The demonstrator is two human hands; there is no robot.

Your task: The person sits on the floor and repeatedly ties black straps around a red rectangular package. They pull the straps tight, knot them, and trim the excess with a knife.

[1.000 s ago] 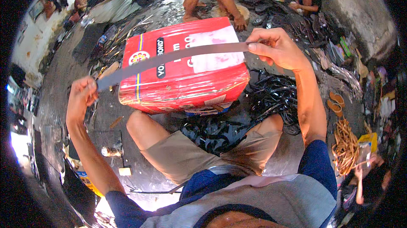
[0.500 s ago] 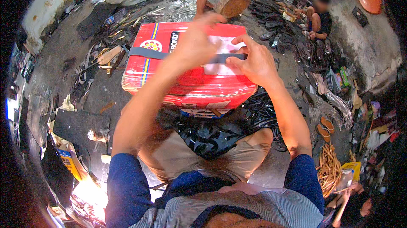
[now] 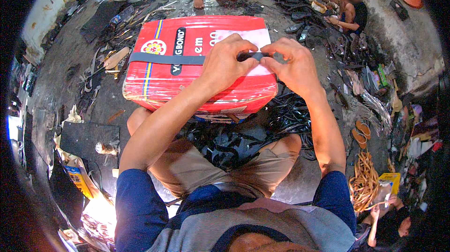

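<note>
A red cardboard box, wrapped in clear film and printed with a flower emblem and stripes, stands in front of my crossed legs. Across its top lies a flat dark grey strip. My left hand pinches the strip near the box's right side, thumb and fingers closed. Right beside it, my right hand grips the same strip between thumb and fingertips. The two thumbs almost meet. Under the hands is a pale pink patch on the box top; my hands cover part of it.
Shiny black strips lie heaped between my legs, with more black strips beyond my right knee. Tan strips and orange sandals are at the right. Other people are nearby. Scraps litter the floor.
My left hand has come down from above the box onto the strip, next to my right hand. The box appears shifted slightly left. The person beyond it has moved leftward with the wooden block.
</note>
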